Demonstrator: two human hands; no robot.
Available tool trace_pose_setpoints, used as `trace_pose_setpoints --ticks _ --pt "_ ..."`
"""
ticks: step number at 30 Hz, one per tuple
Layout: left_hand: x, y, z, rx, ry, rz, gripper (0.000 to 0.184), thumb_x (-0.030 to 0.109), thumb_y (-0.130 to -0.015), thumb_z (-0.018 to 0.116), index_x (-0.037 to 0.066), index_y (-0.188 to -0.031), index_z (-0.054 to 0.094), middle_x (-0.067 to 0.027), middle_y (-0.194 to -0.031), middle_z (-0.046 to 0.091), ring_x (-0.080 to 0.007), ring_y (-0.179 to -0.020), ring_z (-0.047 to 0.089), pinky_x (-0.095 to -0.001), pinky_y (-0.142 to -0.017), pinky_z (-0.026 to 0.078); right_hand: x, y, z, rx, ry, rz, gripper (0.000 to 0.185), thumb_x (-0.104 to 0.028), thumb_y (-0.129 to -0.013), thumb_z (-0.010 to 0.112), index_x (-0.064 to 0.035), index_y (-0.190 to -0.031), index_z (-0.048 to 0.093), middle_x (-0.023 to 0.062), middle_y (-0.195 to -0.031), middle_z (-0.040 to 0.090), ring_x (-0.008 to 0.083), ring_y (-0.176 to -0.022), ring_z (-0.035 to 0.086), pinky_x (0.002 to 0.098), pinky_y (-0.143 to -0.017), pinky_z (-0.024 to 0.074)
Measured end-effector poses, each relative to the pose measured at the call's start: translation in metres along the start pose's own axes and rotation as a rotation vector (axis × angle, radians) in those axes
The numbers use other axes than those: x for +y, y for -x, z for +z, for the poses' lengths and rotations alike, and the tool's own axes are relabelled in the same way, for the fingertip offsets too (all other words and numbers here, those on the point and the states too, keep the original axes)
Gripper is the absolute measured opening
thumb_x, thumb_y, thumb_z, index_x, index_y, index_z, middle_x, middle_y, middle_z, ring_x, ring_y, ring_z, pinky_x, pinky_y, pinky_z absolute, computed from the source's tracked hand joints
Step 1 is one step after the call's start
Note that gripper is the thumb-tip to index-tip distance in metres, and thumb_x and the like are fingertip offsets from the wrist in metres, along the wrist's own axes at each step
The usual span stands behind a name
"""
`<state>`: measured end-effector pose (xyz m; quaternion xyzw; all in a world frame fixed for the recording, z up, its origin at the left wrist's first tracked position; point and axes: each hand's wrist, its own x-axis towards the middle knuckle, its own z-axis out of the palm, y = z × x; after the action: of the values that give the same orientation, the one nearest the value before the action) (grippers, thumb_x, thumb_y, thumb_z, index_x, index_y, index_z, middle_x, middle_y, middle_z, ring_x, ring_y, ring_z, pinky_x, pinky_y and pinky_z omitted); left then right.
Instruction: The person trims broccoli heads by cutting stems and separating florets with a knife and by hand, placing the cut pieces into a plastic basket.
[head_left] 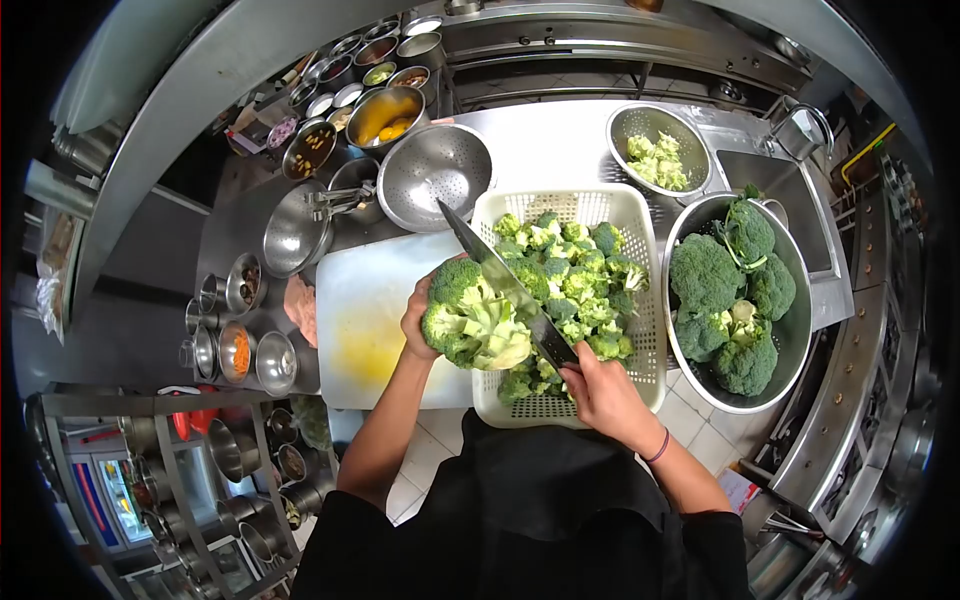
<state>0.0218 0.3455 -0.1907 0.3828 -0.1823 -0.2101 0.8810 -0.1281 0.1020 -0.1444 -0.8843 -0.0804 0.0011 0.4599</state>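
My left hand (418, 322) is closed around a head of broccoli (470, 315), its pale cut stem side facing up and to the right. In my right hand (605, 392) is the black handle of a large kitchen knife (505, 280), the blade slanting up and to the left beside the broccoli. Both are over the left side of a white perforated plastic basket (649, 300), which holds many cut broccoli florets (575, 275). The fingertips of my left hand are partly hidden behind the broccoli.
A white cutting board (375, 300) with a yellow stain lies left of the basket. On the right, a metal pot (795, 340) holds whole broccoli heads. Behind stand a colander (435, 175) and another colander (620, 125) with pale stem pieces. Several ingredient bowls line the left.
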Motion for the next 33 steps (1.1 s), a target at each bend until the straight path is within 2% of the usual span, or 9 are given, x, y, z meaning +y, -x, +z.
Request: trace_pose_setpoints --ticks 5,10,14,17,21,25,27,29,33 --pt "-0.006 -0.009 0.039 0.166 -0.132 0.085 0.071 0.045 -0.089 0.046 -0.010 -0.133 0.043 -0.0182 -0.124 0.059 -0.0244 -0.113 0.059 -0.0357 -0.101 0.044 -0.005 0.005 0.016 0.250 0.214 -0.042 0.016 -0.003 -0.090 0.058 0.0025 -0.098 0.046 0.0210 -0.057 0.056 0.0423 -0.052 0.057 0.0494 -0.047 0.0424" --pt "-0.019 0.000 0.048 0.240 -0.220 0.143 0.060 0.042 -0.095 0.044 -0.006 -0.132 0.044 -0.0144 -0.122 0.058 -0.0230 -0.112 0.057 -0.0355 -0.099 0.044 0.003 0.013 -0.005 0.292 0.280 0.202 0.015 0.002 -0.089 0.056 0.0023 -0.100 0.046 0.0208 -0.061 0.058 0.0391 -0.053 0.059 0.0485 -0.047 0.0429" --pt "-0.024 0.013 0.047 0.306 0.151 -0.085 0.060 0.032 -0.089 0.058 0.004 -0.139 0.038 -0.0116 -0.133 0.049 -0.0273 -0.123 0.049 -0.0412 -0.107 0.039 -0.024 0.021 -0.031 0.248 -0.165 0.280 0.020 0.001 -0.088 0.059 0.0022 -0.102 0.045 0.0181 -0.067 0.064 0.0389 -0.057 0.062 0.0444 -0.050 0.0466" --pt "-0.022 0.008 0.047 0.175 0.121 -0.090 0.083 0.016 -0.075 0.074 0.009 -0.142 0.026 -0.0100 -0.137 0.040 -0.0271 -0.130 0.041 -0.0431 -0.108 0.038 -0.034 0.023 -0.029 0.214 -0.003 0.106 0.020 0.000 -0.087 0.061 0.0019 -0.101 0.046 0.0172 -0.064 0.062 0.0381 -0.055 0.061 0.0445 -0.050 0.0457" --pt "-0.015 -0.001 0.061 0.134 -0.084 0.069 0.082 0.004 -0.066 0.075 0.010 -0.132 0.027 -0.0098 -0.128 0.036 -0.0241 -0.125 0.040 -0.0390 -0.106 0.038 -0.048 0.014 -0.028 0.347 0.103 -0.034 0.017 0.000 -0.087 0.061 0.0006 -0.094 0.046 0.0166 -0.061 0.058 0.0376 -0.051 0.058 0.0453 -0.048 0.0433" --pt "-0.017 -0.012 0.061 0.103 -0.452 0.194 0.077 -0.001 -0.061 0.070 0.010 -0.126 0.031 -0.0115 -0.129 0.034 -0.0251 -0.123 0.039 -0.0380 -0.103 0.038 -0.020 0.000 -0.010 0.029 0.269 0.091 0.015 -0.003 -0.092 0.056 0.0005 -0.104 0.047 0.0131 -0.062 0.057 0.0292 -0.050 0.058 0.0403 -0.046 0.0439" --pt "-0.017 -0.019 0.062 0.144 -0.698 0.235 0.075 -0.002 -0.060 0.069 0.009 -0.124 0.032 -0.0123 -0.128 0.034 -0.0254 -0.122 0.039 -0.0379 -0.103 0.038 -0.010 -0.002 -0.001 0.031 -0.658 0.395 0.019 -0.009 -0.098 0.053 -0.0013 -0.114 0.047 0.0072 -0.069 0.057 0.0171 -0.052 0.058 0.0322 -0.043 0.0439" --pt "-0.015 -0.023 0.063 0.261 -1.484 0.353 0.072 0.000 -0.056 0.076 0.008 -0.118 0.038 -0.0127 -0.122 0.039 -0.0237 -0.122 0.038 -0.0373 -0.106 0.033 0.008 0.001 -0.004 0.023 -0.931 0.470 0.031 -0.011 -0.100 0.050 -0.0045 -0.130 0.043 0.0041 -0.087 0.058 0.0101 -0.057 0.057 0.0224 -0.041 0.0431" --pt "0.000 -0.028 0.047 0.357 -1.542 0.415 0.070 -0.001 -0.057 0.075 0.007 -0.118 0.041 -0.0121 -0.119 0.042 -0.0241 -0.118 0.043 -0.0383 -0.103 0.036 0.014 0.008 -0.020 0.245 -0.526 0.439 0.023 -0.011 -0.099 0.053 -0.0009 -0.118 0.044 0.0077 -0.073 0.061 0.0149 -0.053 0.059 0.0274 -0.043 0.0433"
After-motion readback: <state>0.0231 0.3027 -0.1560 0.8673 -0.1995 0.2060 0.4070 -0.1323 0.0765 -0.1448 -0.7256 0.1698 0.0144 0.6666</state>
